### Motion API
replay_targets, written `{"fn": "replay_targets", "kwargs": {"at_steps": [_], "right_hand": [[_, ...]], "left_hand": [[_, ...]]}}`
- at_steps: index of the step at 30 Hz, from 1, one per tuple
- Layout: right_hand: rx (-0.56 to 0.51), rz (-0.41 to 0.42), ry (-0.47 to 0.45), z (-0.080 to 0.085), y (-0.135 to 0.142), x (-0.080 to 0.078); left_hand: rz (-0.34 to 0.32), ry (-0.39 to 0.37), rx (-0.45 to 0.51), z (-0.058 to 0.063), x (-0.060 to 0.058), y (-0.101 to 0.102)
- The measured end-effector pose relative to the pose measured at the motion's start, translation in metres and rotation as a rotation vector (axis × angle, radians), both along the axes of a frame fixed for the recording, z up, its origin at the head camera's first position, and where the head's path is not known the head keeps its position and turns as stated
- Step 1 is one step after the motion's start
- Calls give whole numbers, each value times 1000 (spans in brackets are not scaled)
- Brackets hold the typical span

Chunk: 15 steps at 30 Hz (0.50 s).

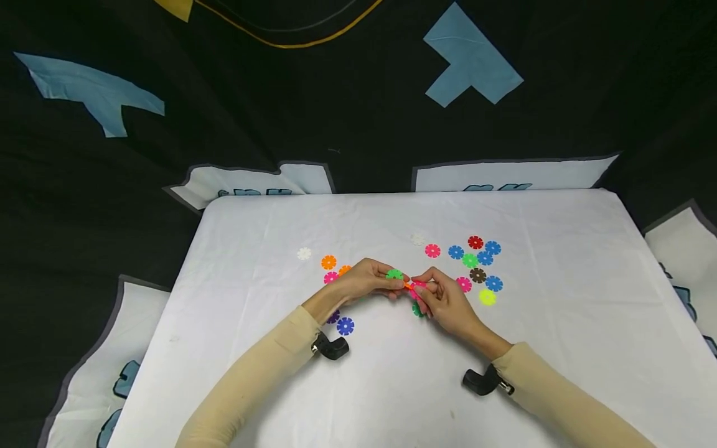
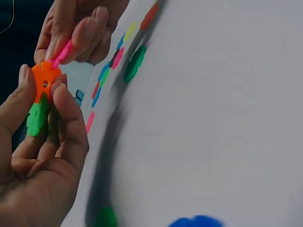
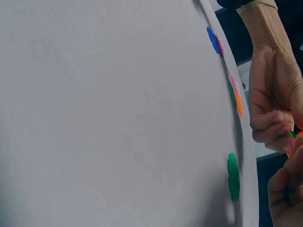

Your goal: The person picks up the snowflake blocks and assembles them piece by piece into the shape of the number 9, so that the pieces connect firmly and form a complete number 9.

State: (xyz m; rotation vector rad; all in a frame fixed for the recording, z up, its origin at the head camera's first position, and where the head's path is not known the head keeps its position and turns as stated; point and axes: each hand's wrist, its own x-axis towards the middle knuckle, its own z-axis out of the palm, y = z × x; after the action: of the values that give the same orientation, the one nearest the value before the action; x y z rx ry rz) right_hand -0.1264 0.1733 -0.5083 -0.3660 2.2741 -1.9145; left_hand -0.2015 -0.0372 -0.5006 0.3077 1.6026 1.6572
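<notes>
Above the middle of the table, my left hand pinches an orange notched flower disc between thumb and fingers. A light green disc joins the orange disc's lower edge and sits inside the same hand. My right hand pinches a pink disc whose edge meets the orange one at an angle. Whether its slot is fully engaged I cannot tell. Beneath the right hand, a dark green disc lies on the cloth.
On the white-covered table, several loose discs lie right of the hands, among them a brown disc and a yellow disc. Left are an orange disc, a white disc and a blue disc, the last near my left wrist.
</notes>
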Motion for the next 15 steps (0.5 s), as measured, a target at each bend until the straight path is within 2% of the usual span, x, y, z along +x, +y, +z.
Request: {"fn": "replay_targets", "kwargs": {"at_steps": [4, 9, 12, 15], "right_hand": [[-15, -37, 1, -1, 2, 0], [-5, -49, 9, 1, 0, -3], [-11, -39, 3, 1, -1, -3], [-45, 14, -22, -4, 7, -2]], "left_hand": [[16, -20, 19, -5, 3, 3], [18, -6, 10, -2, 2, 2], [17, 45, -17, 1, 2, 3], [-24, 99, -63, 3, 5, 4]]}}
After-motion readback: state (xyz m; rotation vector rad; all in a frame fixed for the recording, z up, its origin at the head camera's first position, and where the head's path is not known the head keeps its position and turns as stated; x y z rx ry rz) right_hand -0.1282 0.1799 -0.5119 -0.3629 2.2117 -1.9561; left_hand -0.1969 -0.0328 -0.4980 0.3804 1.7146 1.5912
